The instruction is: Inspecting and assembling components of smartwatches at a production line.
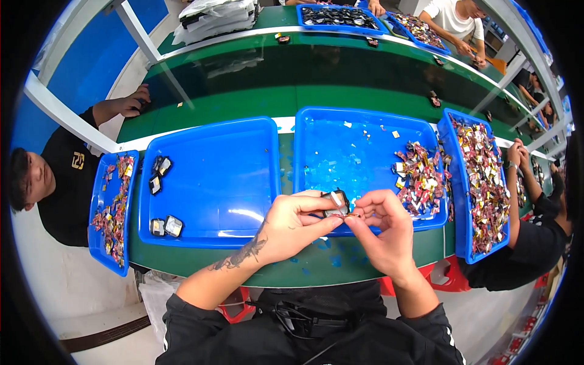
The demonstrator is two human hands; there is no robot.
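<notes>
My left hand (293,229) grips a small black square case (342,199) with a pale face, thumb and fingers closed at its left side. Opposite it, my right hand (387,236) is pinched at the case's lower edge. Between the fingertips shows a tiny reddish piece, too small to name. Both hands are over the near edge of the right blue tray (365,114), which holds a heap of small red, yellow and white parts (420,176) and scattered light-blue film scraps (331,173). In the left blue tray (210,182) several similar black cases (173,226) lie along its left side.
Narrow blue bins of small parts flank the trays, one at left (92,225) and one at right (467,246). Beyond runs a green conveyor belt (231,100) carrying a few small black pieces. A person (67,188) sits at left; other people work at right and across the belt.
</notes>
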